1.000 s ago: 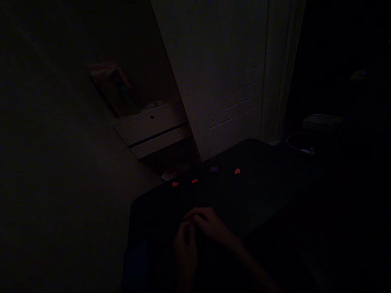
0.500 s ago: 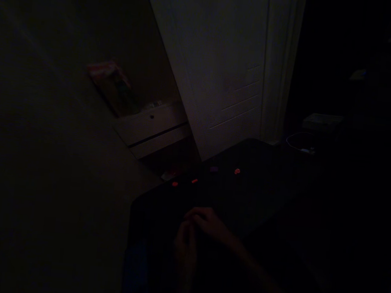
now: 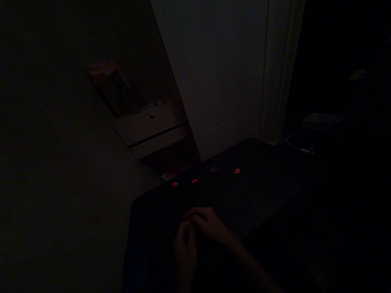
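Note:
In very dim light, my left hand [image 3: 186, 242] and my right hand [image 3: 206, 221] meet over the near part of a dark table [image 3: 257, 189]. Their fingertips are pressed together, the right hand reaching in from the right above the left. Whatever lies between the fingers, if anything, is too dark to make out. Beyond the hands lie a small orange-red piece [image 3: 175, 184], a short orange-red bar [image 3: 194, 181], a dark purple block [image 3: 214, 169] and a pinkish-orange piece [image 3: 237, 171]. Neither hand touches these.
A pale panelled door [image 3: 223, 75] stands behind the table. To its left is a unit with a light drawer front [image 3: 151, 124]. A blue item [image 3: 136, 270] lies at the table's near left. A white cable [image 3: 300, 134] and a pale box [image 3: 322, 122] are at the right.

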The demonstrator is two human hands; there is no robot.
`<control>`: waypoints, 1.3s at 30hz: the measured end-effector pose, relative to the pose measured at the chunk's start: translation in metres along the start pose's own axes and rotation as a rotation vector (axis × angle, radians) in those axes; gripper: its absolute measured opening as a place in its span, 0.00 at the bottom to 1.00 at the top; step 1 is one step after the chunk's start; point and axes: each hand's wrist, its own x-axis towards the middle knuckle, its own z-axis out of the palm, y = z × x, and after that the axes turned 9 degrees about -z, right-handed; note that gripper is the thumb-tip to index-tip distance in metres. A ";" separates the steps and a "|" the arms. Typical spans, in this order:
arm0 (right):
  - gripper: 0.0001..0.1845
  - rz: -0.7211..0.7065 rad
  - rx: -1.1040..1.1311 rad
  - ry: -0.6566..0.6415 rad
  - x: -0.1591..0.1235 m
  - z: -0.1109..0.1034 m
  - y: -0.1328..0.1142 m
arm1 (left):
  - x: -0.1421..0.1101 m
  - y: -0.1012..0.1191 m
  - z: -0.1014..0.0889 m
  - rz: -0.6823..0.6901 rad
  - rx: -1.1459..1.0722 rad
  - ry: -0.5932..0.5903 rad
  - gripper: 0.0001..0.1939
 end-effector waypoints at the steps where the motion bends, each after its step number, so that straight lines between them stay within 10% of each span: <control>1: 0.18 0.001 0.003 -0.003 0.000 0.000 0.001 | 0.000 0.000 0.000 -0.001 -0.001 0.001 0.28; 39: 0.16 0.004 -0.006 0.022 0.001 0.001 -0.002 | -0.001 0.002 0.000 -0.038 -0.015 0.026 0.35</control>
